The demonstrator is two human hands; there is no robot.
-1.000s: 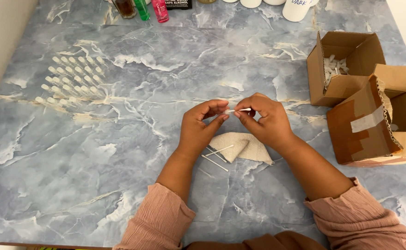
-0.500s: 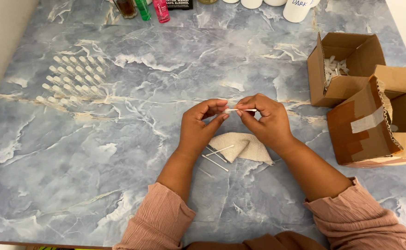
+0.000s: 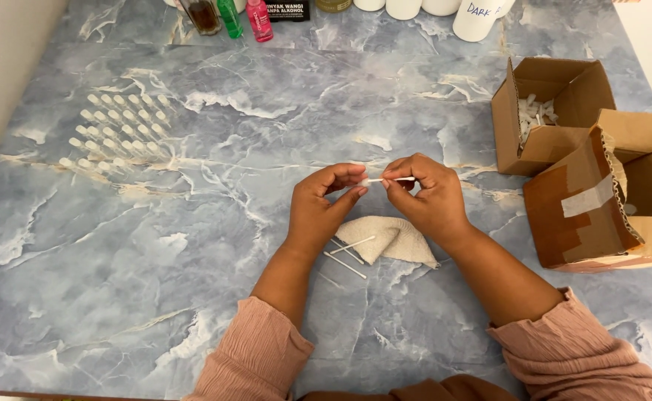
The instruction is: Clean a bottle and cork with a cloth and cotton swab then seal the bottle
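Note:
Both hands meet over the middle of a blue marbled table (image 3: 192, 245). My left hand (image 3: 324, 204) and my right hand (image 3: 426, 194) pinch the two ends of one thin white stick (image 3: 387, 179), held level between the fingertips. Just below the hands lies a folded cream cloth (image 3: 396, 239) with a few loose white sticks (image 3: 347, 257) at its left edge.
Rows of small clear vials (image 3: 118, 130) lie at the far left. An open cardboard box (image 3: 549, 111) with white pieces inside stands at the right, beside a taped box (image 3: 601, 208) on its side. Small bottles (image 3: 229, 16) and white containers (image 3: 474, 16) line the far edge.

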